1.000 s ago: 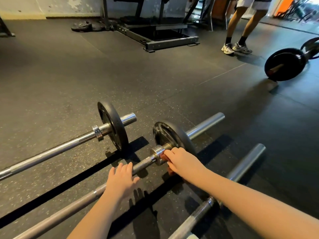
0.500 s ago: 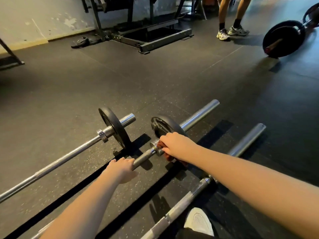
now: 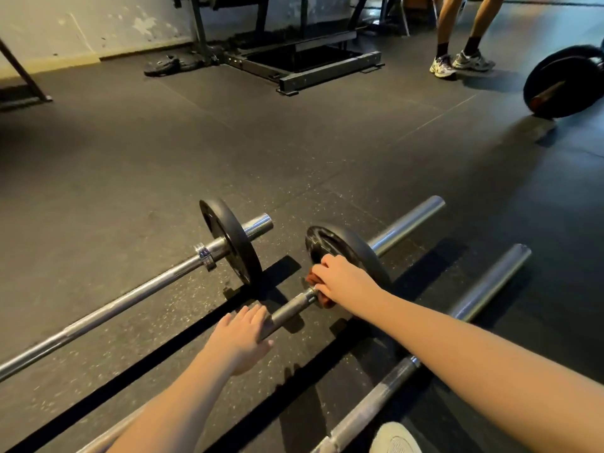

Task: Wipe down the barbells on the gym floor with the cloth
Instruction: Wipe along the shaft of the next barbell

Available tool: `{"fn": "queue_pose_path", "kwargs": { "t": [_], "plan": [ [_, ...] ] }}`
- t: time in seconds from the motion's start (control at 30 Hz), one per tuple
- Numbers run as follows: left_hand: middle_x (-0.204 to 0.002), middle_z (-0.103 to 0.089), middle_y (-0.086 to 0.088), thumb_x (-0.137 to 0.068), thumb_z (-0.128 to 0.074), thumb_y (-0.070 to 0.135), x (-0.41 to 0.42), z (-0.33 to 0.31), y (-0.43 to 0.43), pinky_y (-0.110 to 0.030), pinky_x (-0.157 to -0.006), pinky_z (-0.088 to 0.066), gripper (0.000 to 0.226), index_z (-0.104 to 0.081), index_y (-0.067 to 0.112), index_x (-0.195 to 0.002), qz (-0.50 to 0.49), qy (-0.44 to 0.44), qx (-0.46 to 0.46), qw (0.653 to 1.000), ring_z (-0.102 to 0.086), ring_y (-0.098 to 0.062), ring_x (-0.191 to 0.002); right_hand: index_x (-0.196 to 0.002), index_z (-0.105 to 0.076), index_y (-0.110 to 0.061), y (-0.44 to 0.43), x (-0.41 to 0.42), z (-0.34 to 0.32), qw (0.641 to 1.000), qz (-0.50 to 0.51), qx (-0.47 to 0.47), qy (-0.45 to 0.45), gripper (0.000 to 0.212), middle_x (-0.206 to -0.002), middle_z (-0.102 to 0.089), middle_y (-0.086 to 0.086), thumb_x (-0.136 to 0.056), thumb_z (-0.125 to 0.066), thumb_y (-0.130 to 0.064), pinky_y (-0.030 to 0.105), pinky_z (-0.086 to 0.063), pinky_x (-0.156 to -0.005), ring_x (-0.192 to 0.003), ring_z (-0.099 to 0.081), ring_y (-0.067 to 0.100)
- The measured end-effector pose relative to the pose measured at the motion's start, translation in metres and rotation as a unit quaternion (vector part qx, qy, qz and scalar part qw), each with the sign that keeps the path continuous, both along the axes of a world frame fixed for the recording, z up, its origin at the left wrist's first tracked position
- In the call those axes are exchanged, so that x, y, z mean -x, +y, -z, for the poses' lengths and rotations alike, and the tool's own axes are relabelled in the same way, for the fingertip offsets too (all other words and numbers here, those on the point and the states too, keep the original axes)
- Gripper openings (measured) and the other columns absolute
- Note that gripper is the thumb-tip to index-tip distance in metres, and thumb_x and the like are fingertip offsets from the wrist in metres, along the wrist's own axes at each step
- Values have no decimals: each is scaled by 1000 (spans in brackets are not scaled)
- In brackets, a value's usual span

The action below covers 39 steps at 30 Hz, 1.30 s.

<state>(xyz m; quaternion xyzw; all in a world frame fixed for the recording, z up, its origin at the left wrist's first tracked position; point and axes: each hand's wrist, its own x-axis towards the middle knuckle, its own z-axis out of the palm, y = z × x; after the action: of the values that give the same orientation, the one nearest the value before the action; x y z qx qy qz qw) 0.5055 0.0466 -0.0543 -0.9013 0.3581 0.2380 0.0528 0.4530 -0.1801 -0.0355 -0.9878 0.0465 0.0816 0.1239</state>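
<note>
Three barbells lie side by side on the black rubber floor. The middle barbell (image 3: pixel 289 310) carries a small black plate (image 3: pixel 351 248). My right hand (image 3: pixel 343 281) grips a reddish-brown cloth (image 3: pixel 313 278) against the bar's collar, right beside that plate. My left hand (image 3: pixel 243 333) rests on the same bar nearer to me, fingers straight over the shaft. The left barbell (image 3: pixel 130 299) has its own black plate (image 3: pixel 230 240). The right barbell (image 3: pixel 483 289) has a bare sleeve.
Another person's legs and sneakers (image 3: pixel 457 63) stand at the back right. A loaded barbell with a large black plate (image 3: pixel 562 81) lies at the far right. A black machine base (image 3: pixel 310 63) stands at the back. My white shoe (image 3: pixel 394 439) shows at the bottom.
My left hand curled round the middle bar half a second ago and now lies flat on it with fingers straight. My right hand stays with the cloth at the collar.
</note>
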Motion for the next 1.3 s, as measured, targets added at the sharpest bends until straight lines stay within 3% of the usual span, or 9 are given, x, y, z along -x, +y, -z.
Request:
{"fn": "queue_pose_path", "kwargs": {
  "t": [0.17, 0.27, 0.37, 0.47, 0.6, 0.8, 1.07, 1.2, 1.3],
  "plan": [
    [-162, -3, 0, -101, -35, 46, -9, 33, -14, -36, -121, -1, 70, 0, 19, -155, -21, 36, 30, 999, 0, -17, -149, -119, -53, -20, 7, -20, 44, 995, 29, 12, -96, 35, -121, -52, 1, -98, -33, -39, 33, -38, -101, -116, -46, 20],
    [-162, -7, 0, -102, -32, 46, -16, 45, -20, -35, -121, -1, 67, -2, 18, -155, -36, 33, 61, 997, -1, -17, -149, -129, -52, -18, 7, -10, 59, 987, 32, -30, -156, 35, -135, -51, 2, -99, -45, -34, 35, -20, -117, -138, -33, 23],
    [-161, -12, 0, -101, -33, 49, -17, 53, -28, -36, -121, -3, 67, -7, 18, -154, -51, 18, 100, 994, -3, -16, -148, -143, -40, -16, 6, 11, 73, 988, 18, -38, -149, 48, -150, -36, 2, -98, -49, -31, 30, -10, -115, -145, -23, 22],
    [-160, -15, 2, -100, -34, 50, -15, 59, -31, -37, -121, -4, 66, -11, 19, -154, -54, -8, 125, 991, -4, -16, -148, -129, -53, -15, 1, 0, 69, 987, 9, -40, -158, 34, -132, -53, 4, -99, -47, -30, 31, -30, -113, -125, -47, 20],
    [-160, -15, 3, -101, -31, 50, -17, 61, -31, -40, -121, -4, 64, -12, 20, -154, -48, -10, 107, 993, -2, -16, -149, -110, -56, -14, 2, -52, 49, 996, 51, -19, -68, 28, -101, -59, 3, -100, -40, -36, 36, -49, -81, -94, -57, 20],
    [-160, -15, 5, -101, -30, 50, -14, 58, -31, -41, -121, -3, 62, -13, 22, -153, -58, 6, 104, 993, -2, -16, -149, -114, -61, -13, 6, -4, 73, 977, 10, -49, -207, 34, -120, -58, 3, -95, -44, -35, 30, -32, -109, -119, -47, 20],
    [-161, -12, 5, -101, -27, 50, -18, 56, -32, -43, -121, -2, 62, -12, 23, -154, -66, 25, 96, 993, 0, -17, -149, -111, -55, -16, 5, -69, 55, 995, 68, 2, -69, 28, -97, -60, 2, -100, -40, -37, 34, -51, -77, -90, -59, 19],
    [-161, -14, 6, -101, -29, 49, -16, 57, -32, -41, -121, -3, 61, -13, 24, -154, -69, 29, 107, 991, 0, -16, -149, -117, -58, -18, 10, -16, 76, 975, 70, -60, -201, 26, -115, -57, 0, -96, -50, -32, 30, -41, -101, -111, -51, 15],
    [-160, -15, 7, -100, -30, 50, -15, 59, -33, -41, -120, -1, 60, -14, 25, -153, -68, 13, 114, 991, 0, -17, -149, -130, -52, -12, 7, 16, 88, 971, 72, -89, -211, 40, -137, -50, 8, -94, -55, -29, 33, -32, -107, -129, -44, 22]
  ]
}}
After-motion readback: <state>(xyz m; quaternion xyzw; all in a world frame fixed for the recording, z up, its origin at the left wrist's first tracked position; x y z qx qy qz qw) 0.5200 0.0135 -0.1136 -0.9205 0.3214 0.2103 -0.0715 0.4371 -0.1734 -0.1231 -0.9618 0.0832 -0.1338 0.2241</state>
